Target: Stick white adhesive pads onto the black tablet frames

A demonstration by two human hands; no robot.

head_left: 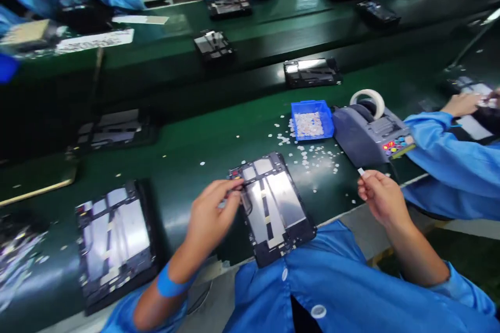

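An opened tablet (255, 218) with silver battery panels and dark ribbon strips lies tilted at the bench's front edge, against my blue smock. My left hand (213, 213) is at its upper left edge, thumb and forefinger drawn together beside a dark cable; what they pinch is hidden. To the right, my right hand (385, 197) pinches a small white piece of tape (361, 171) between thumb and fingers. Just above that hand stands a grey tape dispenser (361, 135) carrying a white tape roll (378, 103).
A blue bin (332, 124) of small white pieces stands beside the dispenser, with loose bits scattered around it. Another opened tablet (117, 239) lies left, and more sit farther back. A co-worker's sleeve (441, 140) is close on the right; other people work across the bench.
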